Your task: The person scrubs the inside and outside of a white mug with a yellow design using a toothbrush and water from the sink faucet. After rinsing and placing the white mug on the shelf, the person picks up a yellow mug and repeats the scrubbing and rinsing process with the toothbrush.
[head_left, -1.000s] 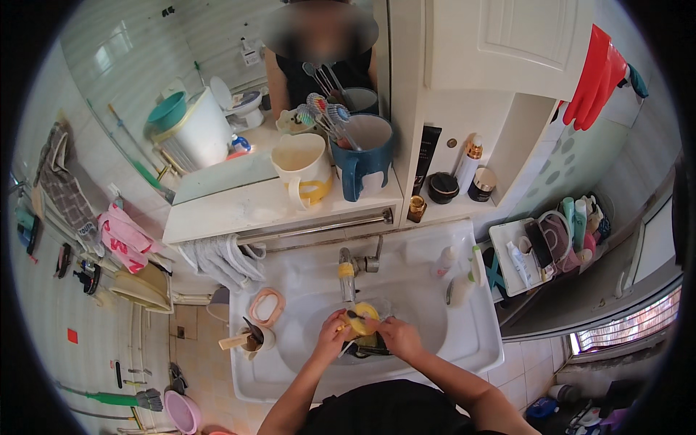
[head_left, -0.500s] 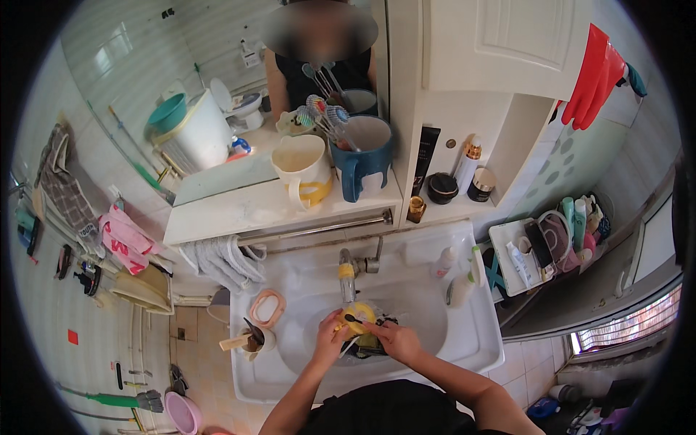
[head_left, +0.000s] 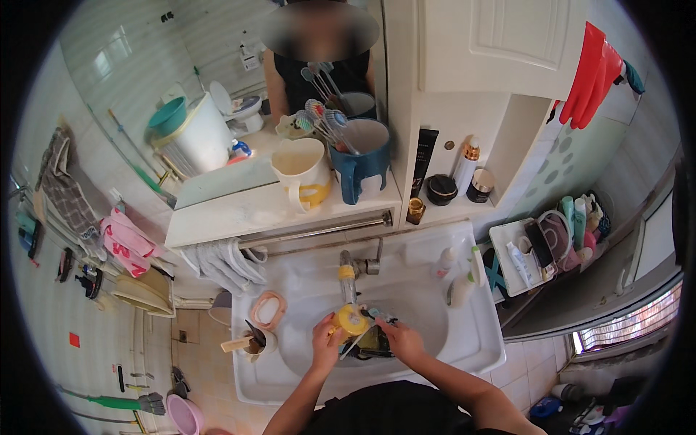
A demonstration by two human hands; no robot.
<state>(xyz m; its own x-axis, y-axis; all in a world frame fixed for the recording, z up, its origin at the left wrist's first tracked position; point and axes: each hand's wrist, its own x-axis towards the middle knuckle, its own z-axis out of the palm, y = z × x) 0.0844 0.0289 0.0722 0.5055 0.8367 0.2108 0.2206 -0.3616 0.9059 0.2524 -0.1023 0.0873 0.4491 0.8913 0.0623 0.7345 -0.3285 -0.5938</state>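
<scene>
Over the basin of a white sink (head_left: pixel 286 384), my left hand (head_left: pixel 326 341) grips a yellow cup-like thing (head_left: pixel 351 320) by its left side, its round face turned up under the tap (head_left: pixel 347 283). Fingers of my right hand (head_left: pixel 403 342) are closed round a small dark-headed brush (head_left: pixel 366 315), whose head lies at the cup's right edge. Below both hands, several dark items and a pale thin stick (head_left: pixel 349 349) lie in the basin. What exactly the dark items are is too small to tell.
A pink oval ring (head_left: pixel 269 310) and a cup with a wooden-handled brush (head_left: pixel 257 344) stand on the sink's left rim. Pump bottles (head_left: pixel 462 288) stand on its right. Above, a shelf holds a white-yellow mug (head_left: pixel 301 174) and a blue mug (head_left: pixel 360 159) with toothbrushes.
The cup has turned, so its round yellow face shows more. My right hand and the brush have moved from the cup's middle to its right edge.
</scene>
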